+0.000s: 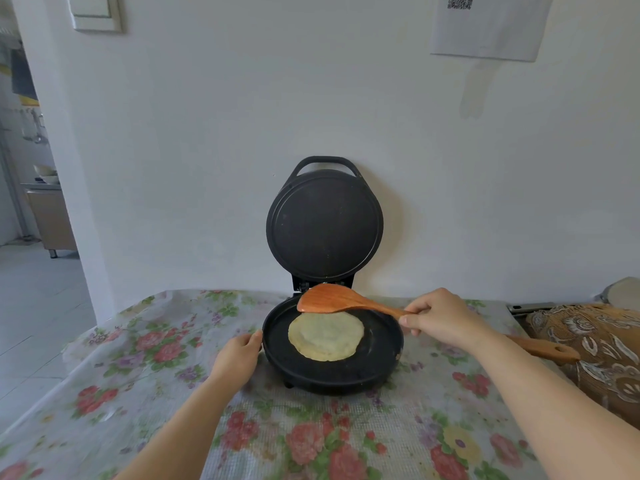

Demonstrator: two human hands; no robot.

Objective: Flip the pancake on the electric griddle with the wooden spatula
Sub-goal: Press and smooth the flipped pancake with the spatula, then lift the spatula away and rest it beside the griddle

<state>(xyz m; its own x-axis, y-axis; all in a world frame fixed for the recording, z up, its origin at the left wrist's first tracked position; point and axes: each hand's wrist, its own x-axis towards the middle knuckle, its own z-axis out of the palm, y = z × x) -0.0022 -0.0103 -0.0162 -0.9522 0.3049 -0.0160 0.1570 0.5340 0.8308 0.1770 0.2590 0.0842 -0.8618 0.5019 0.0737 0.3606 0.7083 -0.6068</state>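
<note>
A sheet of paper (488, 27) is hanging on the white wall (214, 109) at upper right; the printed code at its top is cut off by the frame edge and is too small to read. No brand marking is legible on the electric griddle (332, 370).

The table (145, 375) is carrying a floral cloth under a clear mesh cover. At far left, a doorway is opening onto a tiled floor and a blurred cabinet (52, 220). A patterned brown cushion (602, 351) is lying at the right edge, partly cut off.

The griddle lid (323, 221) is standing upright against the wall. The pancake (325, 336), pale and round, is lying flat on the lower plate.

The right hand (441, 318) is closing around the handle of the wooden spatula (332, 298), whose blade is hovering above the pancake's far edge; contact cannot be confirmed. The left hand (237, 356) is resting with fingers curled against the griddle's left rim.
</note>
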